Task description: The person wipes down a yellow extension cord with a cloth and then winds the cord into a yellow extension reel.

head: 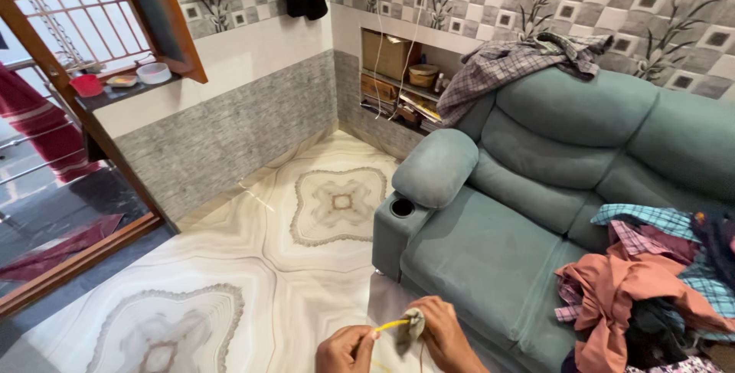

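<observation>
A: Start at the left. What's there?

B: An open doorway with a wooden frame (73, 258), and a window ledge (122, 86) carrying a red bowl (86, 84) and a white bowl (154, 73). The patterned marble floor (230, 266) runs across to a teal sofa (536, 212).

A: And the hands?

B: At the bottom edge. The left hand (344, 348) is closed, fingers pinched on the end of a thin yellow strip (390, 325). The right hand (442, 336) is closed too, gripping a small greyish cloth piece (409, 328) just where the strip meets it.

A: So the strip lies between them?

B: Yes, stretched from one hand to the other, with the cloth piece touching the right fingers and hanging slightly below them, over the floor just in front of the sofa's edge.

A: How far along does the work look?

B: Early, I'd judge. Only this one small piece is in hand, while a heap of clothes (651, 289) lies untouched on the sofa seat to the right, and a checked shirt (521, 63) is draped over the backrest.
</observation>
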